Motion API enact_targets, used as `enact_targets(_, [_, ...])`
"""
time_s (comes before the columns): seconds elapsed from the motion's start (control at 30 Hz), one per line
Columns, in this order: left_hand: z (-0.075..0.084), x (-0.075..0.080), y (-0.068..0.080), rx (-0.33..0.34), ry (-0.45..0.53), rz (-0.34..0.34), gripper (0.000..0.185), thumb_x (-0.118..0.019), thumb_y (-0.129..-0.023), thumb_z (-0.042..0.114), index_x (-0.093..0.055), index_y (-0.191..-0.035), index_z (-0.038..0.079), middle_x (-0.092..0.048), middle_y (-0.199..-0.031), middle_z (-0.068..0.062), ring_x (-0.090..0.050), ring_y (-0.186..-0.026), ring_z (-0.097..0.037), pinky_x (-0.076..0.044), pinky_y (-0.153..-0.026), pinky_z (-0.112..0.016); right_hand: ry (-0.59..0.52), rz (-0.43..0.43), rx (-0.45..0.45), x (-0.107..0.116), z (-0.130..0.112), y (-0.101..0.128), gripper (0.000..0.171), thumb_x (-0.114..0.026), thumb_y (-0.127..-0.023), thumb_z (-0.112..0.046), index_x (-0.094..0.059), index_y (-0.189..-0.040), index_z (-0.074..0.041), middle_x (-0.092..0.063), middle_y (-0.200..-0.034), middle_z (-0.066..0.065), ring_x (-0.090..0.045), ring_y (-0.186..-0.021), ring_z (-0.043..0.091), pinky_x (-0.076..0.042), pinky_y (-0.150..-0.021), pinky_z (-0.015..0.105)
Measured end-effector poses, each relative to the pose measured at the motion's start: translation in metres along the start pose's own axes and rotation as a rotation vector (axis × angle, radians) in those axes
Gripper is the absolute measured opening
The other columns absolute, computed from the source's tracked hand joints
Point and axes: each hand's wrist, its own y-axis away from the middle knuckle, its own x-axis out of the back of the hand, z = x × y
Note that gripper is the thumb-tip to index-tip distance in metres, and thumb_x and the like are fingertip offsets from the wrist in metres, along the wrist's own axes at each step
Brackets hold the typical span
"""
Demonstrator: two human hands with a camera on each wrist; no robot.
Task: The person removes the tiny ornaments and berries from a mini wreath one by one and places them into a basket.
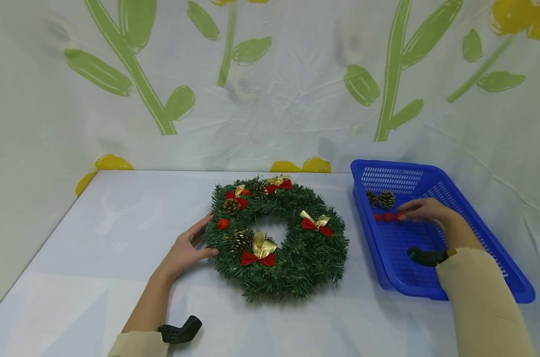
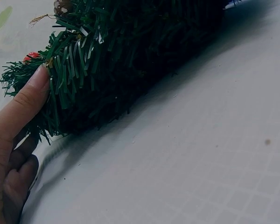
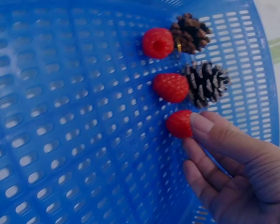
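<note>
A green wreath (image 1: 310, 267) lies on the table, trimmed with red and gold bows (image 1: 258, 250), pine cones (image 1: 231, 206) and a red berry (image 1: 223, 224). My left hand (image 1: 187, 250) holds its left edge, the thumb on top of the needles and the other fingers at its side. Inside the blue basket (image 1: 388, 267), my right hand (image 3: 233, 168) pinches a red raspberry-shaped ornament (image 3: 178, 124) between thumb and fingers. Two more red ornaments (image 3: 171, 87) sit in a row beside it, near two pine cones (image 3: 206, 84).
The blue basket stands right of the wreath on the white table (image 1: 118, 238). Behind the table hangs a pale cloth (image 1: 292, 109) with printed green stems and yellow flowers. Dark wrist devices (image 1: 181, 331) are worn on both arms.
</note>
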Motion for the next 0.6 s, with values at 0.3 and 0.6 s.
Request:
enact_targets(0.3, [0.001,0.001,0.0,-0.01,0.004,0.001,0.086,-0.078,-0.078,0.017,-0.031,-0.15,0.02,-0.023,-0.156,-0.005,-0.024,-0.142,-0.032,-0.029,-0.11,-0.04,-0.108,0.033,0.054,0.006,-0.006,0.004,0.068,-0.071,-0.085,-0.032,-0.046,-0.135,0.008,-0.062,-0.109,-0.011,-0.057,-0.098,0.0,-0.043,-0.103,0.047])
enact_targets(0.6, [0.001,0.001,0.001,-0.009,0.004,0.003,0.086,-0.078,-0.078,0.018,-0.031,-0.15,0.02,-0.023,-0.156,-0.004,-0.025,-0.142,-0.031,-0.031,-0.111,-0.033,-0.302,0.056,0.134,0.012,-0.017,0.01,0.017,-0.068,-0.089,-0.025,-0.068,-0.101,-0.037,-0.062,-0.094,-0.027,-0.057,-0.091,-0.012,-0.03,-0.112,0.047])
